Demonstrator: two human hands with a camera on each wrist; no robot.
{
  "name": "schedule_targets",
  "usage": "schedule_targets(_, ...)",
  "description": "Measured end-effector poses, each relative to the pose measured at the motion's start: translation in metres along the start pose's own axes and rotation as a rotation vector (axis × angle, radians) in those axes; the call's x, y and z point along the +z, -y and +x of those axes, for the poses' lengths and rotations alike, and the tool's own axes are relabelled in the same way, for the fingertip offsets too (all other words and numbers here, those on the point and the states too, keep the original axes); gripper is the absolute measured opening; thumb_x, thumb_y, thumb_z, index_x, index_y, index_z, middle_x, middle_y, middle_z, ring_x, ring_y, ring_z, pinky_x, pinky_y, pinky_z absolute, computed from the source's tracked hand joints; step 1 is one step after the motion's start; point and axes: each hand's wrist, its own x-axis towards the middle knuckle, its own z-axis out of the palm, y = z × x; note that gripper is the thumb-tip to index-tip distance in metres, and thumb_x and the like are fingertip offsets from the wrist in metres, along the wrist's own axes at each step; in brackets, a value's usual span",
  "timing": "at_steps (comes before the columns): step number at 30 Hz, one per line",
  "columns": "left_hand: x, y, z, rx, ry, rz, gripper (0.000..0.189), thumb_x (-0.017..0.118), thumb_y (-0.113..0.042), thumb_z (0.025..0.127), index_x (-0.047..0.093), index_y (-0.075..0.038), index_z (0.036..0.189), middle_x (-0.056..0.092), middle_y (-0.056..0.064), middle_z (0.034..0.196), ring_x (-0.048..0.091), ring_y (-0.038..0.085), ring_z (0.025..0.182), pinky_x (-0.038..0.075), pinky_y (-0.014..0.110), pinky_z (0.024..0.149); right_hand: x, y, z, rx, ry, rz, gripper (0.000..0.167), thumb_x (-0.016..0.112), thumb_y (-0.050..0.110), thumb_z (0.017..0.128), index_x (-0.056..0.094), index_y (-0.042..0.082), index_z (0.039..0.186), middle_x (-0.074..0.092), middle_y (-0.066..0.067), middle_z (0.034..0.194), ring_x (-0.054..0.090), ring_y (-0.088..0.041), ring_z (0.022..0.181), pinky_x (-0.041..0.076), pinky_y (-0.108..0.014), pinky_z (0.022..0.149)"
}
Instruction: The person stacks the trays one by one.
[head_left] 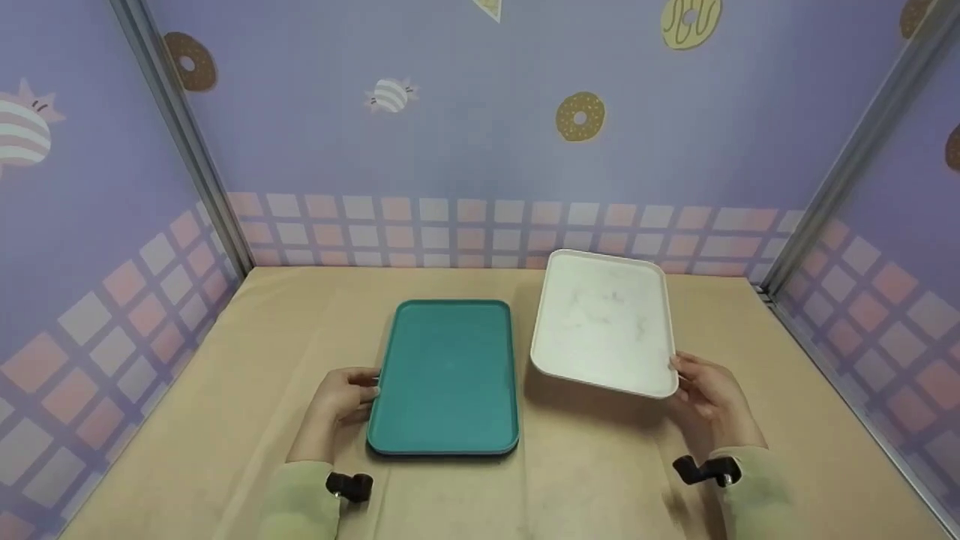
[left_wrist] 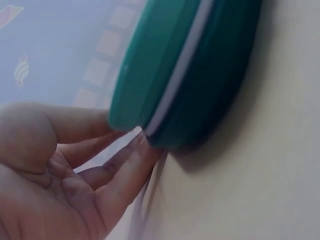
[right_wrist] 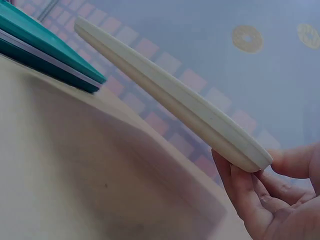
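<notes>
A teal tray [head_left: 450, 375] lies on top of a stack at the middle of the table. In the left wrist view a pale rim [left_wrist: 180, 70] shows between the upper teal tray and a darker teal one below. My left hand [head_left: 346, 394] grips the stack's left edge, thumb at the upper rim and fingers lower down. To the right, a white tray [head_left: 604, 322] with faint grey smudges is held up, tilted, by my right hand [head_left: 709, 394]. The thumb lies at its near right corner, with fingers [right_wrist: 245, 195] curled underneath.
A tan cloth [head_left: 585, 480] covers the table. Patterned walls [head_left: 480, 150] enclose it at the back and both sides, with metal posts [head_left: 225, 217] at the back corners. The raised tray casts a shadow [right_wrist: 125, 170] on the cloth.
</notes>
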Motion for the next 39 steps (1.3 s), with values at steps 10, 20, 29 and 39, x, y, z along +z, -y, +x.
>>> schedule_targets(10,0.01,-0.018,-0.006,0.044,-0.105,0.071,0.043,0.052,-0.002,0.103,0.052,0.006,0.145,0.055,0.031,0.139,0.059,0.043,0.125,0.055,0.05,0.101,0.031,-0.007,0.002,-0.01,0.044,-0.026,0.017,0.053,0.007,0.106,0.067,0.009,0.116,0.073,0.006,0.092,0.068,-0.006,0.083,0.056,-0.018,0.07)
schedule_targets(20,0.037,-0.041,-0.017,0.249,-0.182,0.018,0.034,0.058,-0.006,0.104,0.062,0.004,0.135,0.065,0.025,0.13,0.066,0.038,0.118,0.057,0.046,0.1,0.069,-0.015,-0.003,0.013,0.098,-0.02,0.024,0.053,0.006,0.106,0.055,-0.004,0.128,0.073,0.004,0.09,0.071,-0.006,0.08,0.06,-0.02,0.072)
schedule_targets(29,0.064,-0.044,-0.019,0.188,0.005,-0.293,0.045,0.056,-0.014,0.107,0.051,0.002,0.149,0.061,0.027,0.141,0.073,0.033,0.112,0.064,0.035,0.085,0.106,-0.033,-0.01,0.038,0.16,-0.012,0.023,0.051,0.004,0.106,0.051,-0.007,0.126,0.072,0.003,0.087,0.072,-0.005,0.078,0.061,-0.022,0.072)
schedule_targets(39,0.049,-0.042,-0.014,0.155,-0.067,-0.253,0.038,0.066,-0.007,0.1,0.064,0.004,0.136,0.069,0.022,0.123,0.071,0.017,0.09,0.062,0.032,0.067,0.147,-0.044,-0.02,0.028,0.185,-0.015,0.046,0.053,0.002,0.104,0.038,-0.018,0.143,0.071,0.0,0.093,0.072,-0.006,0.083,0.061,-0.022,0.076)
